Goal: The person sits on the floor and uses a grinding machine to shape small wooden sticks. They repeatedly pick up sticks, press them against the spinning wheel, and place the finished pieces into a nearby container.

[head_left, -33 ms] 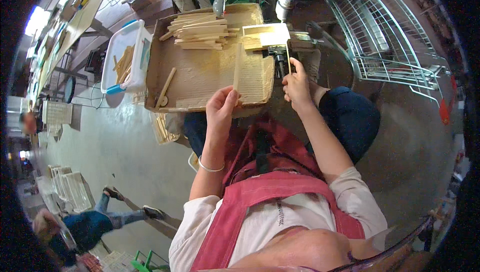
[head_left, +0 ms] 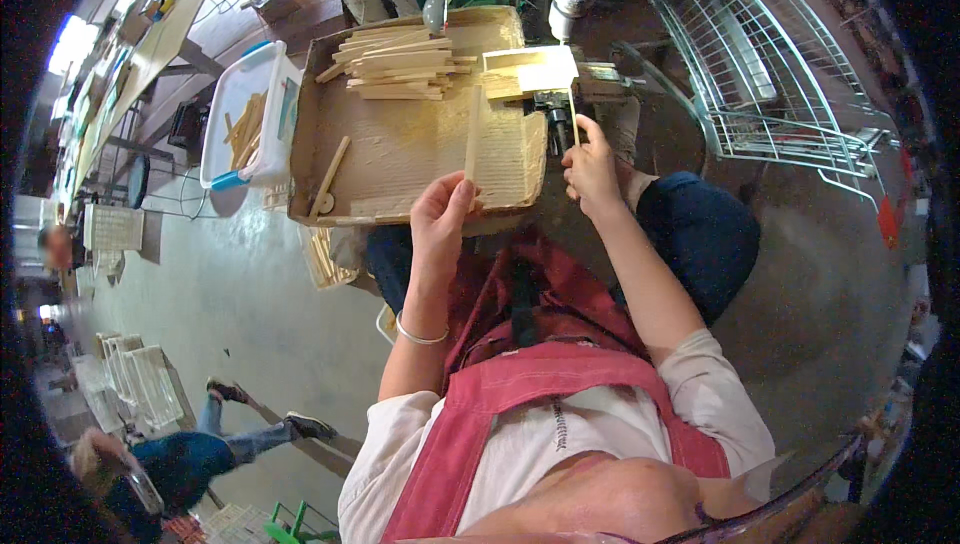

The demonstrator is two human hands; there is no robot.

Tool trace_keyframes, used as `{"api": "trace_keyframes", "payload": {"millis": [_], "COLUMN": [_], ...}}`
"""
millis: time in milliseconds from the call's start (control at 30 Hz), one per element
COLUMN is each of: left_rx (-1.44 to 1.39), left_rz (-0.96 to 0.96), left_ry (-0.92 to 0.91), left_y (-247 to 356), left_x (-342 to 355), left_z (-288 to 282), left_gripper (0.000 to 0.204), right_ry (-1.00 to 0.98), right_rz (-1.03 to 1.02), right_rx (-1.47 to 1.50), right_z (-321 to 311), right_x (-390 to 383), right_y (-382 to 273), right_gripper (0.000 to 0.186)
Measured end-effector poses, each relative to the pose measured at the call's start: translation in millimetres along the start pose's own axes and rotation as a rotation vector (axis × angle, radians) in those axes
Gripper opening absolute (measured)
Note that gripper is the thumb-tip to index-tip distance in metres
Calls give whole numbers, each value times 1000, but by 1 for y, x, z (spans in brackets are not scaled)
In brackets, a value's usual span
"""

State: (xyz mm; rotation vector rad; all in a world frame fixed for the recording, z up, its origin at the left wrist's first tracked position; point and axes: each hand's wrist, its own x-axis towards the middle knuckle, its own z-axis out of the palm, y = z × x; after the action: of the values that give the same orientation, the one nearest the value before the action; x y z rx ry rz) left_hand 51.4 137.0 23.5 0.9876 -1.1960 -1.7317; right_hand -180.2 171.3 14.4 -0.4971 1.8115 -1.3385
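Observation:
My left hand [head_left: 443, 210] is closed in a pinch on the lower end of a thin flat wooden strip [head_left: 473, 134], which stands up over the near right part of a cardboard tray [head_left: 390, 138]. Beyond the tray's right edge, my right hand [head_left: 592, 172] grips a narrow wooden stick [head_left: 574, 112]. The far end of that stick reaches the side of a brightly lit wooden block or jig [head_left: 530, 72]. Under the block sits a black clamp-like part [head_left: 556, 109]. A pile of wooden strips [head_left: 400, 62] lies in the tray's far left part.
A loose stick [head_left: 331, 176] and a small round piece [head_left: 326, 203] lie at the tray's left. Left of it stands a clear bin [head_left: 238, 124] with wooden pieces. A wire cart [head_left: 770, 74] is at the right. A person [head_left: 190, 459] walks at the lower left.
The person at the lower left has shifted slightly. Both my hands stay almost where they were, each with its wooden piece.

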Motion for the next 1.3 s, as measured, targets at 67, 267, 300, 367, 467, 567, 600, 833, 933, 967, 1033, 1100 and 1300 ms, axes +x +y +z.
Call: {"api": "trace_keyframes", "payload": {"millis": [67,267,300,367,467,567,600,833,933,967,1033,1100,1300], "left_rx": [9,50,50,54,77,147,182,433,558,581,619,647,587], "left_rz": [18,14,14,16,21,53,84,73,11,-22,-71,-109,-86], "left_ry": [20,39,32,35,57,57,49,-97,-199,-249,-332,-386,-407], "left_y": [-1,4,6,7,9,13,14,21,21,21,18,9,-1], "left_x": [2,3,4,5,6,8,12,63,106,123,155,181,229], "left_z": [0,-9,-9,-8,-10,-19,-21,-27,-29,-25,-13,-7,12], "left_gripper": [30,29,29,29,29,30,30,34,37,37,38,39,34], "right_ry": [-187,-31,-30,-25,-199,-315,-234,-287,-107,-107,-59,-50,30], "right_rz": [83,77,58,81,117,35,23,31,-188,-194,-390,-429,-519], "right_rx": [70,398,379,404,303,194,219,78,-2,-60,-225,-276,-353], "right_z": [-1,19,26,48,55,49,45,16,1,-6,-13,-13,-19], "right_x": [2,7,14,17,9,4,5,-5,-1,3,21,23,47], "right_y": [-7,-23,-21,-21,-33,-30,-31,-48,-33,-29,-2,1,19], "right_gripper": [59,55,50,45,48,56,57,57,56,54,47,44,42]}}
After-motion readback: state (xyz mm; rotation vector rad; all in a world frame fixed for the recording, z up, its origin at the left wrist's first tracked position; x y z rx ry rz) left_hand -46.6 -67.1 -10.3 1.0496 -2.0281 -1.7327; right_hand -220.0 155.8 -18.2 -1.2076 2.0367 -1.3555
